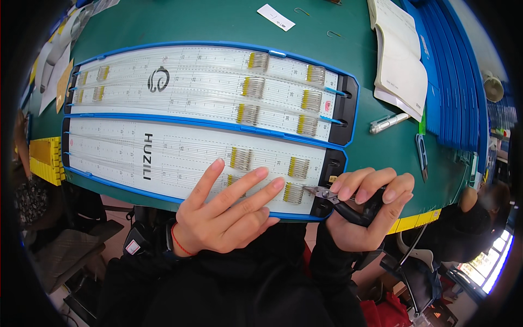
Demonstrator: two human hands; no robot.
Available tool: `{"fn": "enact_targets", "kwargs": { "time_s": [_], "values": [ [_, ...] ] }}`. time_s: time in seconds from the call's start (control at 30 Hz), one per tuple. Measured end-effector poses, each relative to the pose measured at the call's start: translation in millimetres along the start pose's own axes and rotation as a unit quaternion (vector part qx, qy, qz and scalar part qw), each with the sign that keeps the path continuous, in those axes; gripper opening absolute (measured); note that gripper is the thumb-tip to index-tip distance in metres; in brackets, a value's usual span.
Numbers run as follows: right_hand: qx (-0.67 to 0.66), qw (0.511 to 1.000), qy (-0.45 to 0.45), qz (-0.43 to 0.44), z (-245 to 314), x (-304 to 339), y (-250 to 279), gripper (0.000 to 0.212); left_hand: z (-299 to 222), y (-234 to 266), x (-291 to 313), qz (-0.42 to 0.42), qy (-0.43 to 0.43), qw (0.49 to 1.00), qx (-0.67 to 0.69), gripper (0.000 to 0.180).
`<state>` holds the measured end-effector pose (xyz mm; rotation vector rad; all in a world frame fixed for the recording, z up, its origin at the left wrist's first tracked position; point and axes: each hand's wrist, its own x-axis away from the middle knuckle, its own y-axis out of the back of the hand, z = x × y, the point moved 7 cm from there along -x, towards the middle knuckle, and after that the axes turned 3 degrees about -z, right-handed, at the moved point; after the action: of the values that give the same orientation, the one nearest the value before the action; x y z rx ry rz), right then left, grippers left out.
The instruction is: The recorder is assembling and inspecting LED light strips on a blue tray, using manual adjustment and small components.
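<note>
An unfolded fishing rig box (340,163) with blue edges lies on the green table mat, its two white ruled panels strung with clear lines. Bundles of silvery fish hooks (310,101) with yellow-wrapped shanks sit in rows on both panels. My left hand (226,223) rests over the near panel, fingers spread and holding nothing; it partly hides one hook bundle. Wrapped round the dark handles of small cutting pliers (322,193), my right hand (370,210) is at the near right corner. The pliers' jaws point left, beside the nearest hook bundle (294,193); whether they touch it, I cannot tell.
Two loose hooks (333,34) and a white paper slip (276,17) lie beyond the box. To the right are an open notebook (400,71), a pen (389,123), blue-handled thread snips (421,157) and stacked blue cases (452,71). People sit at both sides.
</note>
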<state>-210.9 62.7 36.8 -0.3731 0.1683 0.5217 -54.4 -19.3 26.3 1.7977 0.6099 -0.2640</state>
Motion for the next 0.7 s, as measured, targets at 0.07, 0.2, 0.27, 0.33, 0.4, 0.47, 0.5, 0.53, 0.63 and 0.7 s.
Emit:
{"fn": "enact_targets", "kwargs": {
  "time_s": [0.07,0.2,0.27,0.33,0.4,0.47,0.5,0.53,0.63,0.7],
  "values": [
    [-0.003,1.0,0.001,0.0,0.0,0.4,-0.9,0.025,0.7,0.0,1.3,0.007,0.0,1.0,0.0,0.025],
    [-0.03,0.999,0.001,-0.016,0.4,1.1,1.0,0.025,1.2,1.3,0.2,0.006,0.001,1.0,-0.004,0.025],
    [-0.039,0.999,0.001,-0.023,0.4,0.7,2.5,0.025,1.1,1.5,-0.6,-0.002,0.002,1.0,-0.005,0.025],
    [-0.037,0.999,0.002,-0.022,0.0,0.5,2.0,0.025,1.2,2.7,-1.3,-0.015,0.005,1.0,-0.007,0.025],
    [-0.025,0.999,-0.003,-0.019,-0.7,0.4,0.5,0.025,1.2,0.9,0.3,-0.005,-0.004,1.0,-0.011,0.026],
    [-0.015,1.0,-0.001,-0.013,-0.8,0.2,-0.2,0.024,1.3,0.9,0.3,-0.006,-0.004,1.0,-0.011,0.026],
    [-0.01,1.0,0.002,-0.007,-1.4,0.3,0.2,0.024,1.1,1.9,-0.5,-0.011,0.002,1.0,-0.011,0.026],
    [-0.006,1.0,0.006,-0.002,-1.5,0.5,0.3,0.024,1.4,2.6,-0.8,-0.016,0.008,1.0,-0.011,0.026],
    [-0.011,1.0,0.009,-0.013,-0.3,0.7,2.6,0.023,1.8,0.2,1.6,0.0,-0.003,1.0,-0.01,0.027],
    [-0.03,0.999,0.003,-0.023,0.0,0.3,4.4,0.023,1.6,0.7,0.8,0.002,-0.003,1.0,-0.008,0.027]
  ]
}}
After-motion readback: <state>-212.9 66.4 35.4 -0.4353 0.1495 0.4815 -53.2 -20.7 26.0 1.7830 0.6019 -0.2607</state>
